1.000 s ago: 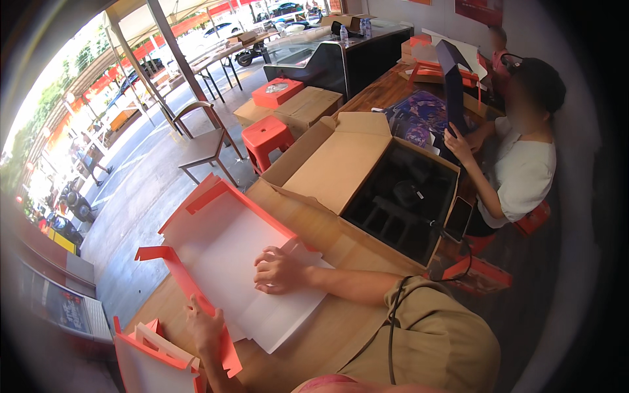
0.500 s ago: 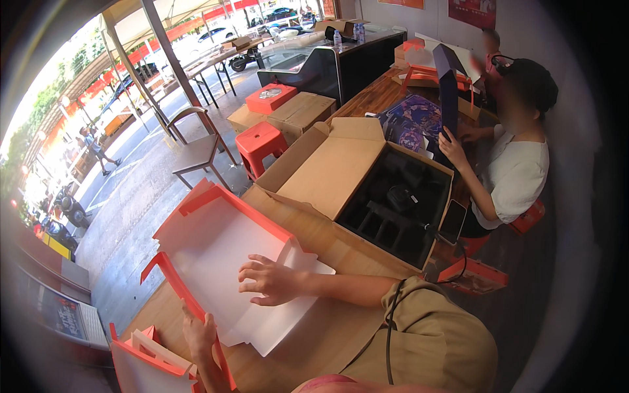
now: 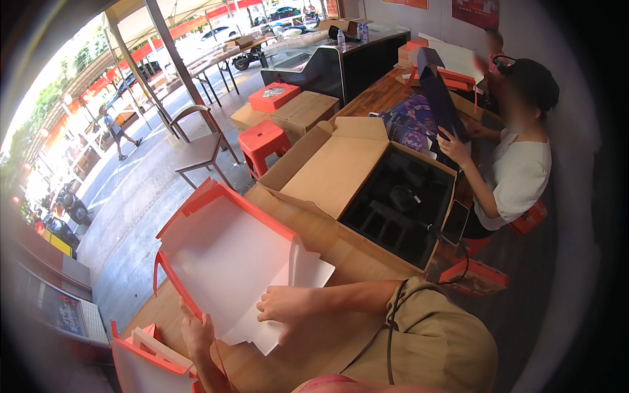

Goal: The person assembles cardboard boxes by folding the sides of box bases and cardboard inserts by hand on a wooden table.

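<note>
A flat box blank (image 3: 226, 259), white inside with orange edges, lies partly folded on the wooden table (image 3: 327, 232). My left hand (image 3: 196, 334) grips its near orange side wall and holds that wall up. My right hand (image 3: 288, 306) presses down on the blank's white front flap, fingers closed over the fold. The far orange wall stands raised.
A large open cardboard carton (image 3: 367, 187) with dark contents sits behind the blank. More orange-and-white blanks (image 3: 147, 357) lie at my lower left. A person (image 3: 517, 157) sits to the right handling a dark box. An orange stool (image 3: 262, 141) and a chair (image 3: 200, 147) stand beyond the table.
My right hand slid toward me along the white flap, and my left hand shifted right along the orange side wall. The blank's walls are folded up further.
</note>
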Demonstrator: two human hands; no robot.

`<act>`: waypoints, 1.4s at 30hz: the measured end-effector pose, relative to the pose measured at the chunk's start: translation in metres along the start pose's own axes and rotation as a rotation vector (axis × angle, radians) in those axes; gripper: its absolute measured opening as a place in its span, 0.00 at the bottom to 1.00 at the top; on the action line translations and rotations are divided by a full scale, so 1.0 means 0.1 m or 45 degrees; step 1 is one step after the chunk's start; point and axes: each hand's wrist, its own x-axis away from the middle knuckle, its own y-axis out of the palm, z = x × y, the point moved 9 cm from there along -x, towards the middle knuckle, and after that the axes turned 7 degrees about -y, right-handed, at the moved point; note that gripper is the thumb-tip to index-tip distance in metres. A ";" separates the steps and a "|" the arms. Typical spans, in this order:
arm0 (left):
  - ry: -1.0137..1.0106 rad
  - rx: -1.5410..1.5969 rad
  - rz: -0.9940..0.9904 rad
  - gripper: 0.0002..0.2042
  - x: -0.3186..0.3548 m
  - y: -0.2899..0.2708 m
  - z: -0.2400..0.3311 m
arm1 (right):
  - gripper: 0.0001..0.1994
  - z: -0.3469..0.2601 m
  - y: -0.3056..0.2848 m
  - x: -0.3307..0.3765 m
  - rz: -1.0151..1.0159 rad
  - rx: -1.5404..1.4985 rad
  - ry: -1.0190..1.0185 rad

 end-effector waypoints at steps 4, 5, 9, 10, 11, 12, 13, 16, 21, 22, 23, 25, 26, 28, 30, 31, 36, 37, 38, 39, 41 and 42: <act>0.023 -0.024 0.001 0.40 0.05 -0.07 0.13 | 0.19 0.02 0.13 0.00 0.035 0.081 -0.067; 0.017 -0.038 0.002 0.39 0.08 -0.11 0.19 | 0.17 0.03 0.18 -0.01 0.034 0.104 -0.076; 0.168 -0.043 0.078 0.29 0.02 -0.08 0.06 | 0.04 0.05 0.18 -0.07 0.014 0.292 -0.134; 0.158 -0.057 0.087 0.26 0.01 -0.08 0.03 | 0.04 0.06 0.08 -0.05 0.095 0.373 -0.143; 0.148 -0.070 0.097 0.23 0.01 -0.08 0.00 | 0.07 0.06 -0.02 -0.03 0.176 0.453 -0.153; 0.138 -0.084 0.106 0.21 0.01 -0.08 -0.02 | 0.09 0.15 -0.07 -0.02 0.154 0.458 -0.107; 0.132 -0.110 0.101 0.20 0.02 -0.08 0.01 | 0.09 0.25 -0.13 0.03 0.181 0.476 -0.053; 0.123 -0.154 0.072 0.17 0.10 -0.10 0.19 | 0.09 0.62 -0.29 0.17 0.253 0.499 0.137; 0.179 -0.127 0.021 0.20 0.26 -0.12 0.51 | 0.10 0.96 -0.63 0.38 0.365 0.614 0.412; 0.205 -0.126 0.020 0.20 0.28 -0.14 0.56 | 0.09 0.93 -0.69 0.40 0.424 0.627 0.395; 0.231 -0.125 0.019 0.21 0.30 -0.15 0.59 | 0.08 0.90 -0.75 0.41 0.483 0.641 0.379; 0.259 -0.123 0.035 0.21 0.32 -0.18 0.61 | 0.07 0.84 -0.84 0.45 0.601 0.665 0.348; 0.260 -0.123 0.051 0.21 0.31 -0.19 0.59 | 0.07 0.82 -0.86 0.45 0.644 0.674 0.323; 0.276 -0.142 0.069 0.21 0.32 -0.20 0.58 | 0.09 0.79 -0.88 0.44 0.730 0.690 0.275; 0.306 -0.179 0.075 0.20 0.34 -0.21 0.61 | 0.08 0.76 -0.85 0.43 0.712 0.689 0.277; 0.297 -0.202 0.060 0.20 0.35 -0.22 0.61 | 0.08 0.75 -0.84 0.41 0.709 0.684 0.269; 0.273 -0.320 -0.037 0.20 0.36 -0.17 0.58 | 0.05 0.68 -0.83 0.37 0.775 0.714 0.202; 0.280 -0.330 -0.025 0.20 0.36 -0.16 0.57 | 0.06 0.66 -0.84 0.37 0.826 0.723 0.176; 0.286 -0.342 -0.012 0.20 0.35 -0.15 0.53 | 0.06 0.64 -0.82 0.35 0.840 0.722 0.165; 0.292 -0.353 0.000 0.20 0.34 -0.14 0.52 | 0.06 0.61 -0.80 0.33 0.854 0.720 0.153; 0.305 -0.360 -0.003 0.20 0.35 -0.14 0.51 | 0.06 0.57 -0.78 0.31 0.889 0.725 0.131; 0.311 -0.363 -0.005 0.20 0.36 -0.14 0.51 | 0.06 0.55 -0.78 0.30 0.906 0.737 0.122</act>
